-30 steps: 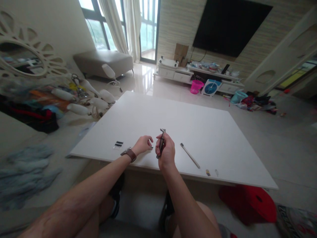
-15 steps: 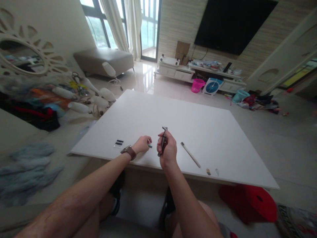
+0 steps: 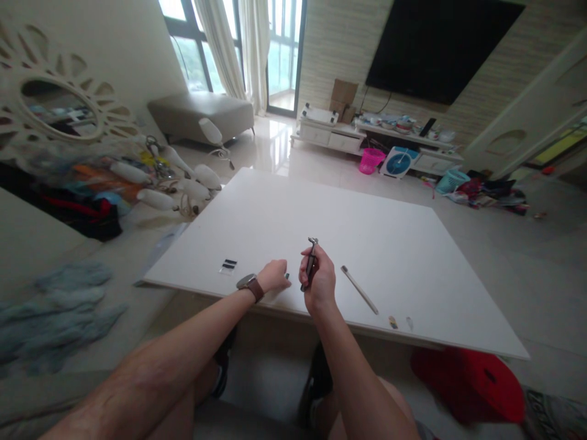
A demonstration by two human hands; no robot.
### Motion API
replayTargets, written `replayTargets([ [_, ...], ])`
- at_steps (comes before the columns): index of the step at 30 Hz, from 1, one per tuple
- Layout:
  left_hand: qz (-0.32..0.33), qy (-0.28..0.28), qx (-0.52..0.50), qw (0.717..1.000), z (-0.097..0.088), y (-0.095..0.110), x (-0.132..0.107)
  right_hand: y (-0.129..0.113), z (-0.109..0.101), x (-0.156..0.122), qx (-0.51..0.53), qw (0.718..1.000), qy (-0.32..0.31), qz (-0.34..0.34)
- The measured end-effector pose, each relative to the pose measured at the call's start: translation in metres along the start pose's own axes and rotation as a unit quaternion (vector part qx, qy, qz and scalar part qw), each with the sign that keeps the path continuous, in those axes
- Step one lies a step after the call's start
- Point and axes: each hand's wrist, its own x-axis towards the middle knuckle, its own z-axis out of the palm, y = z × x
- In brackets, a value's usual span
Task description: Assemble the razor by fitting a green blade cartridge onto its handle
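Note:
My right hand (image 3: 318, 278) is closed around a slim tool with a dark handle and a small silver metal head (image 3: 312, 240), held upright and slightly tilted above the white table (image 3: 339, 214). My left hand (image 3: 274, 276), with a brown-strapped watch on its wrist, is low over the tabletop. Its fingers pinch a small dark greenish piece (image 3: 287, 276), mostly hidden by them. To the right of my right hand lies a long pale stick with a dark tip (image 3: 360, 290). A clear packet with black strips (image 3: 228, 266) lies to the left.
Near the front edge at right lie a small yellowish-dark piece (image 3: 393, 322) and a small clear piece (image 3: 409, 322). A red stool-like object (image 3: 472, 382) stands below the table's right corner. A lamp with white shades (image 3: 197, 183) is beyond the left edge.
The view has shifted slightly, so everything sits a little further right. My left fingers have closed on the small dark piece. The right hand keeps its hold on the tool.

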Motion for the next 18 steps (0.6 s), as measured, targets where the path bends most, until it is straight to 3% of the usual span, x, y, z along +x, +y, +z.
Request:
replayTargets([
  [8,0.062,-0.049,-0.005,0.997,-0.017,-0.007,0.001,0.000,0.000,0.001,-0.005,1.000,0.001,-0.005],
  [18,0.073,-0.028,-0.018,0.997,-0.010,0.001,-0.002,-0.006,0.002,-0.004,-0.024,0.999,-0.042,-0.025],
])
